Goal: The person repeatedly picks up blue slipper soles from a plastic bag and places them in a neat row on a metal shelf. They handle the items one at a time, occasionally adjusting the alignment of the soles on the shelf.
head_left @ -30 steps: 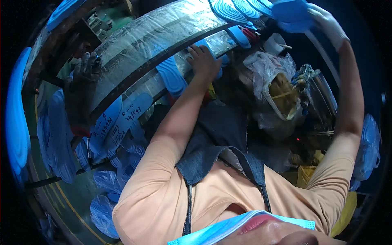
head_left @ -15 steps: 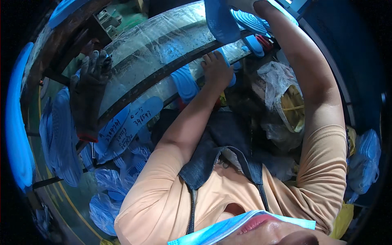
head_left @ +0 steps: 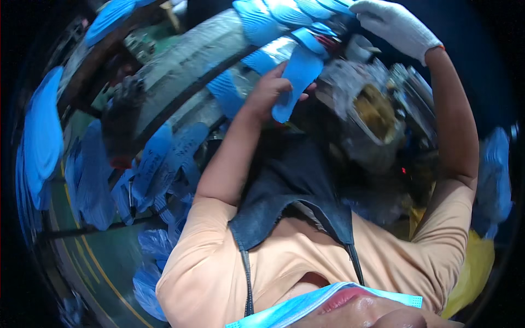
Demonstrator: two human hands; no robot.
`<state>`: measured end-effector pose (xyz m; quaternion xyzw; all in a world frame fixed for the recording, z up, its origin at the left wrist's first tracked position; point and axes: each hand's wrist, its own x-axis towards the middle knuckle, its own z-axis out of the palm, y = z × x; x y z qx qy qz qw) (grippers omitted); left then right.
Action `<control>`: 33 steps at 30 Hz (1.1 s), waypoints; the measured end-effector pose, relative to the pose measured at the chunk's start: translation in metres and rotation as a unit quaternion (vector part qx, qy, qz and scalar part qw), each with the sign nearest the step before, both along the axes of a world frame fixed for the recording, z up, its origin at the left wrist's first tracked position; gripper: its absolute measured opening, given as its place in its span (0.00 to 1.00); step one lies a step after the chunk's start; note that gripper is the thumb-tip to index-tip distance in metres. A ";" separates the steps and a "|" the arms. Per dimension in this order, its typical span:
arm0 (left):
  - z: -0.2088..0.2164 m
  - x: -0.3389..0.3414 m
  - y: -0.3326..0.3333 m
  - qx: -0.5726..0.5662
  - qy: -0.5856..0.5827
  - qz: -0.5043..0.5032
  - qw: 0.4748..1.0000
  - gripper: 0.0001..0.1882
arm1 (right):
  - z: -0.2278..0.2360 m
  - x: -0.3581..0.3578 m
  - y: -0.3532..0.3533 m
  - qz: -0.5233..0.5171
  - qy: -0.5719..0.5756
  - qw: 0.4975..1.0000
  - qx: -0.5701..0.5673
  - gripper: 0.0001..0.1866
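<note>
My bare left hand (head_left: 268,93) grips a long blue insole (head_left: 301,74), thumb on its upper face and fingertips showing past its right edge. The insole is held tilted in front of my apron. In a white knit glove, my right hand (head_left: 396,27) is raised at the top right with its fingers stretched out and nothing seen in them. Its fingertips are by the end of a row of blue insoles (head_left: 290,11), and whether they touch cannot be made out. More blue insoles (head_left: 227,93) lie near my left hand, under the dark bar.
A dark metal bar (head_left: 186,95) crosses a plastic-covered surface (head_left: 191,49). A dark glove (head_left: 124,117) hangs on it at left, beside several marked blue insoles (head_left: 153,158). To the right stands an open plastic bag (head_left: 377,109) with brownish contents. Stacked insoles (head_left: 44,136) hang far left.
My left hand has lifted an insole away from the bar, toward me. My right hand has let go of the insole it held at the top and moved right.
</note>
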<state>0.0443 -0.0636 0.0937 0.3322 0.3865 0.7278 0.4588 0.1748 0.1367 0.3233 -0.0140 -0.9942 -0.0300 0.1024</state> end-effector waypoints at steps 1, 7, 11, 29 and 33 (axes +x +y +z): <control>0.016 0.024 -0.004 0.042 -0.054 -0.039 0.997 0.39 | 0.001 0.019 0.010 0.019 0.020 1.000 0.002 0.16; 0.048 0.145 0.025 0.112 -0.197 -0.266 0.937 0.41 | 0.036 0.143 0.034 -0.144 0.017 0.987 -0.072 0.18; 0.042 0.183 0.069 0.051 -0.235 -0.295 0.925 0.37 | 0.029 0.182 0.065 -0.165 -0.009 0.985 -0.051 0.19; -0.073 -0.012 -0.025 -0.544 0.570 0.347 0.508 0.41 | -0.057 0.112 0.191 -0.220 -0.232 0.855 -0.409 0.21; -0.082 -0.041 -0.036 -0.574 0.514 0.390 0.504 0.46 | -0.029 0.137 0.172 -0.309 -0.172 0.906 -0.232 0.19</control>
